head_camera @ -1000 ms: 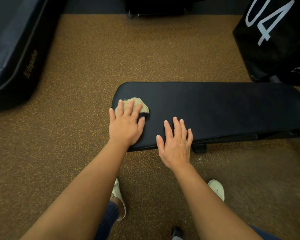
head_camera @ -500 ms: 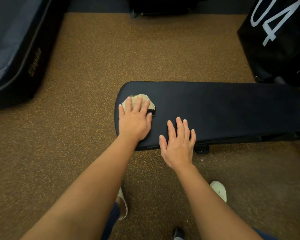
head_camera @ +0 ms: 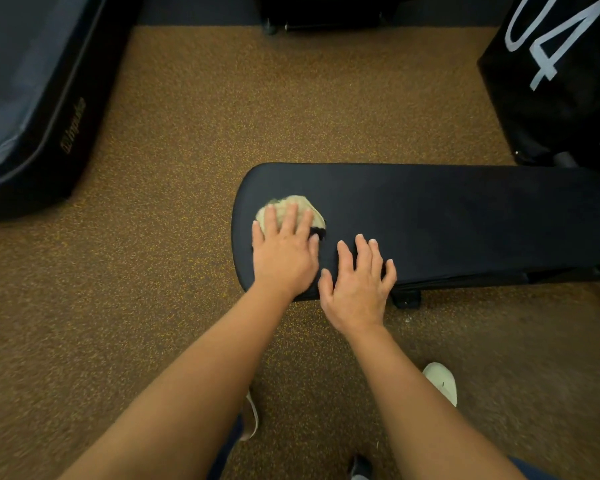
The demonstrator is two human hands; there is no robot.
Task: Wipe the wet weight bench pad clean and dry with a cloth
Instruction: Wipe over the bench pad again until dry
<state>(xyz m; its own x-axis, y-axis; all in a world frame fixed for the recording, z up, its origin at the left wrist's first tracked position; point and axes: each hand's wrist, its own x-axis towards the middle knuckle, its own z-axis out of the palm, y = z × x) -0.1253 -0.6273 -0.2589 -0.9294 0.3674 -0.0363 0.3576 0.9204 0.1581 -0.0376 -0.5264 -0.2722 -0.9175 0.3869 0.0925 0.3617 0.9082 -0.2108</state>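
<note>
A long black weight bench pad (head_camera: 447, 220) lies across the right half of the view, its rounded end pointing left. A crumpled beige cloth (head_camera: 293, 204) sits near that end. My left hand (head_camera: 284, 252) presses flat on the cloth, fingers spread over it, so most of the cloth is hidden. Just to the right, my right hand (head_camera: 359, 282) rests flat on the pad's near edge with fingers apart and nothing in it.
Brown speckled floor (head_camera: 187, 168) surrounds the bench. A dark padded machine (head_camera: 32, 98) lies at the left, a black box marked 04 (head_camera: 561, 74) at the upper right, more dark equipment (head_camera: 326, 8) at the top. My feet in pale shoes (head_camera: 442, 382) stand below.
My left hand has slid the cloth a little to the right along the pad, away from its rounded end. The right hand stays on the near edge.
</note>
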